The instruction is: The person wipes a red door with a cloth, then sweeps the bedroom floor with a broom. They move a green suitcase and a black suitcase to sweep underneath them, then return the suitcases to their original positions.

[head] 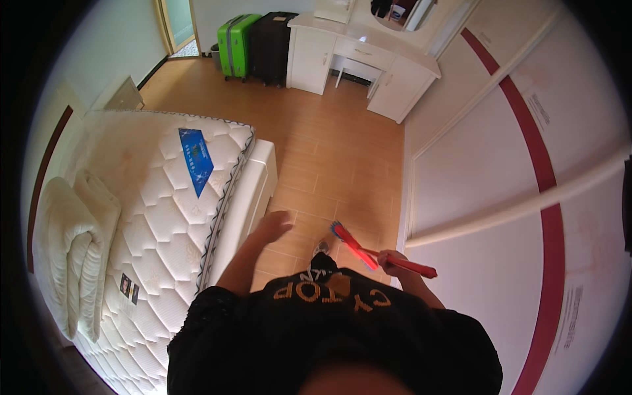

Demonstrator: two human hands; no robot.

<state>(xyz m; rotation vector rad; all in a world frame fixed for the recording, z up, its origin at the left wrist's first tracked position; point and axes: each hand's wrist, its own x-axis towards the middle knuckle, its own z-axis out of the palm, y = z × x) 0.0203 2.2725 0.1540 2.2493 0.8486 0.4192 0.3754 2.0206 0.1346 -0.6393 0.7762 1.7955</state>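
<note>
My right hand (391, 262) grips the red handle of a broom (353, 244). Its red head with blue bristles tilts over the floor in front of me, and the handle's end points to the right. It is unclear whether the bristles touch the floor. Beside the bed's white side rail (242, 207) hangs my left hand (274, 227), with loosely bent fingers and nothing visible in it. One of my shoes (321, 248) shows on the wood-look floor (316, 168) between my hands.
A bare quilted mattress (163, 207) lies at left, bearing a folded white quilt (79, 247) and a blue label (196, 160). White sliding wardrobe doors (479, 197) line the right. A green suitcase (236, 47), a black suitcase (270, 47) and a white dressing table (308, 59) stand ahead.
</note>
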